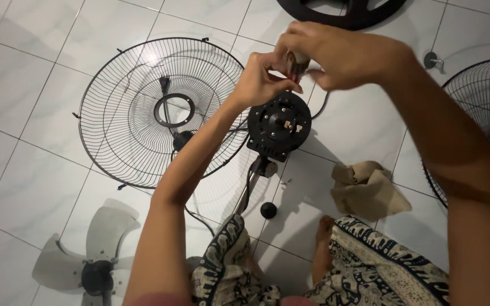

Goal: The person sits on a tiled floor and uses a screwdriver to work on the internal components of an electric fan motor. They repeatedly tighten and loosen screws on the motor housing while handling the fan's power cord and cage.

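Note:
Both my hands meet above a black fan motor housing (279, 127) that stands on a metal pole over the white tiled floor. My left hand (262, 79) and my right hand (327, 51) pinch a small cylindrical object (298, 63) with a dark body and a reddish end. It is held just above the motor's short shaft (286, 124). What the small object is stays unclear, since my fingers cover most of it.
A black wire fan grille (114, 85) lies flat at the left with a power cord across it. A translucent fan blade (86, 260) rests at the lower left. Another grille (483, 102) lies at the right, a beige cloth (367, 190) and a black knob (268, 210) near my knees.

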